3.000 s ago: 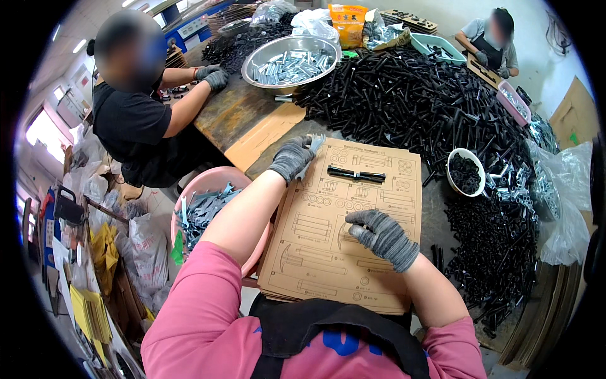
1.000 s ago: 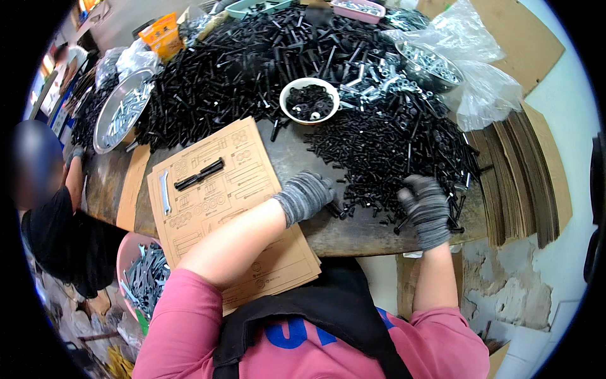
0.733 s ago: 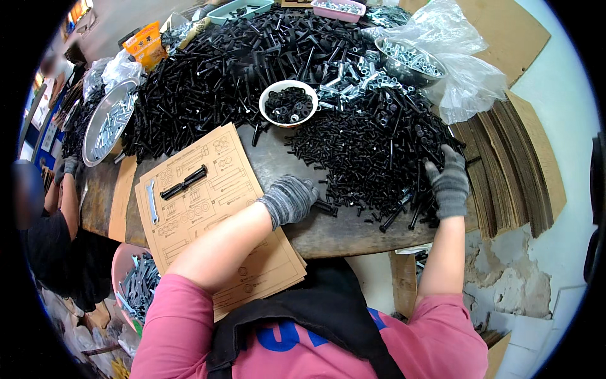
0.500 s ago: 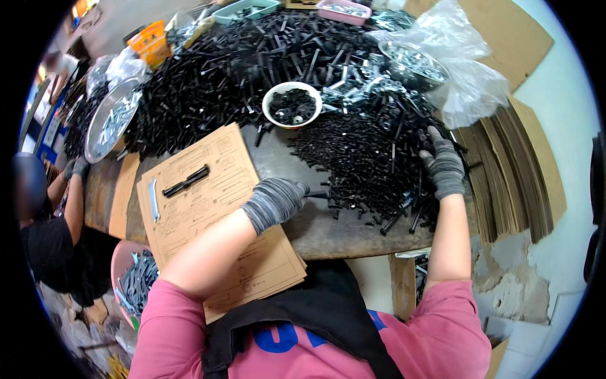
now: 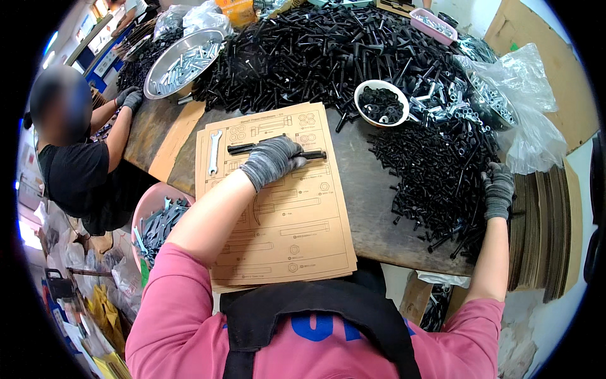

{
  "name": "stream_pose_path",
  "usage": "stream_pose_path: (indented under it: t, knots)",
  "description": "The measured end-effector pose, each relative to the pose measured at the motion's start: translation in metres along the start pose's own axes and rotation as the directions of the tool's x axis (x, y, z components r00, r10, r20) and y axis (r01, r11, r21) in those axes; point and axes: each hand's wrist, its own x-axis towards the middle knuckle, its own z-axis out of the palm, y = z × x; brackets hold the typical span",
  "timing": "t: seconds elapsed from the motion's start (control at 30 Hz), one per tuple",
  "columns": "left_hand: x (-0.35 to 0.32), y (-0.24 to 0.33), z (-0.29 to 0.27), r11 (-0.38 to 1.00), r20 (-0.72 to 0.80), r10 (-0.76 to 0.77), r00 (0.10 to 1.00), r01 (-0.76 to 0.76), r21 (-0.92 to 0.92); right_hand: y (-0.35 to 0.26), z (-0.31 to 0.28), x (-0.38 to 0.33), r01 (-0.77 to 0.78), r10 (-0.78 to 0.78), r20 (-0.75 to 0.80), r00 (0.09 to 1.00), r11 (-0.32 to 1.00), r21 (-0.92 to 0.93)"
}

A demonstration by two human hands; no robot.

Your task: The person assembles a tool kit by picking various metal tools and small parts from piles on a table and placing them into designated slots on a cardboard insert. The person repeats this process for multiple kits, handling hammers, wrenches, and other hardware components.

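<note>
My left hand (image 5: 274, 163), in a grey striped glove, is closed on a black bolt (image 5: 314, 155) whose end sticks out to its right. It is over a stack of printed brown sheets (image 5: 303, 211). More black bolts (image 5: 240, 149) lie on the sheets, partly hidden by that hand. A silver open-end wrench (image 5: 214, 153) rests at their upper left. My right hand (image 5: 498, 191), gloved alike, is at the right edge of a heap of small black screws (image 5: 429, 170). Its fingers are bent but apart, and I see nothing held in them.
A white bowl of black nuts (image 5: 381, 104) stands beside a large mound of black bolts (image 5: 315, 57). A metal bowl of silver parts (image 5: 186, 63) is at the far left. A pink tub of wrenches (image 5: 161, 218) stands below. Another person (image 5: 82, 164) works at left; cardboard sheets (image 5: 543, 234) stand at right.
My left hand has moved with the bolt from the bare table onto the sheets, beside the bolts there. My right hand stays at the screw heap, its fingers more bent. The view has shifted left.
</note>
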Motion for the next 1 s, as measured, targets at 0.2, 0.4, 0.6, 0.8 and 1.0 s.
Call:
stream_pose_path:
  t: [0.2,0.4,0.6,0.8,1.0]
  knots:
    - [-0.009,-0.007,0.006,0.969,-0.186,0.013,0.982,-0.058,-0.240,0.010,0.006,-0.002,0.120,-0.115,-0.109,0.987,0.992,0.036]
    - [-0.010,-0.006,0.024,0.986,-0.301,0.034,0.953,-0.082,-0.146,0.003,0.003,0.013,-0.122,0.169,-0.155,0.973,0.953,0.277]
    - [-0.003,-0.016,0.028,0.974,-0.315,0.079,0.946,-0.141,-0.178,0.013,-0.005,0.019,-0.201,0.185,0.225,0.957,0.978,0.051]
    - [-0.001,-0.019,0.027,0.961,-0.326,0.084,0.942,-0.163,-0.222,0.003,-0.005,0.013,-0.278,0.187,0.362,0.913,0.935,0.219]
    - [0.001,-0.024,0.030,0.953,-0.306,0.103,0.947,-0.182,-0.242,0.037,0.018,0.006,-0.046,0.014,0.168,0.986,0.980,0.192]
